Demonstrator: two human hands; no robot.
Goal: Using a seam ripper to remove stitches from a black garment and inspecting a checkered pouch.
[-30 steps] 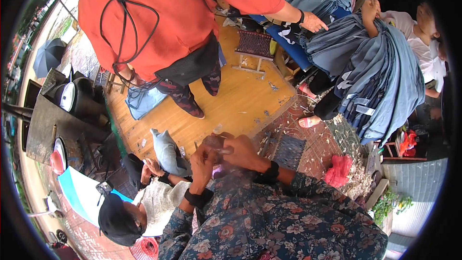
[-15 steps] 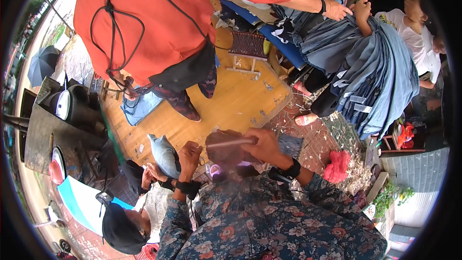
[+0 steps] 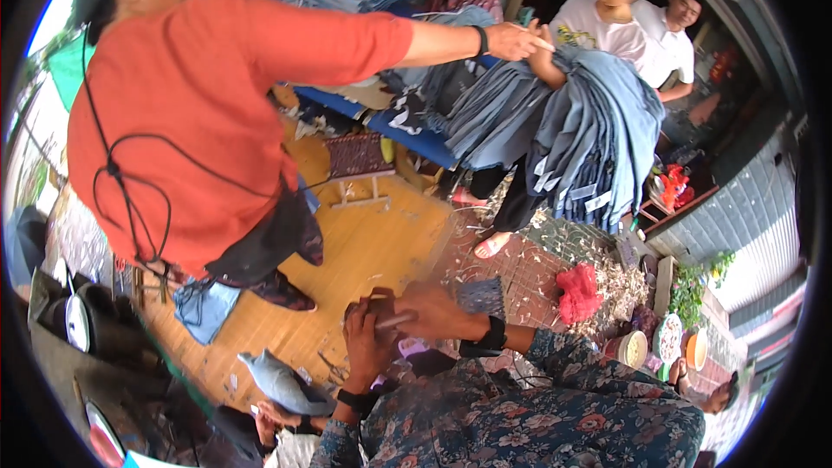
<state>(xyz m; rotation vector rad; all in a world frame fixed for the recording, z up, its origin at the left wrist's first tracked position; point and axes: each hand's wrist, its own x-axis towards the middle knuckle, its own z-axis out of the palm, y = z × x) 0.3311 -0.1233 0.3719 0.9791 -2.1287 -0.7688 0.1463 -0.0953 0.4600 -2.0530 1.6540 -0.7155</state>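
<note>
My left hand (image 3: 368, 345) and my right hand (image 3: 438, 312) come together in front of my floral sleeves, each with a dark band at the wrist. Between them is a dark reddish-brown thing with a pale bar (image 3: 397, 321); its kind is unclear, since the fingers cover most of it. Left-hand fingers wrap its near-left side, while my right hand grips the right end by the bar. Just right of my right hand stands a dark blue woven stool seat (image 3: 482, 297). Beyond my hands lies a yellow-brown wooden platform (image 3: 373, 243).
Ahead, a person in an orange top (image 3: 191, 113) reaches toward a person in white beside bunched denim garments (image 3: 598, 139). A stool (image 3: 360, 156) and folded jeans (image 3: 206, 308) lie beyond. A grey-blue bundle (image 3: 282, 381) is lower left, a red net bag (image 3: 576, 292) right.
My left hand, apart from the brown thing before, now grips it together with the right. The view has swung right. The denim garments and the person in orange appear further left.
</note>
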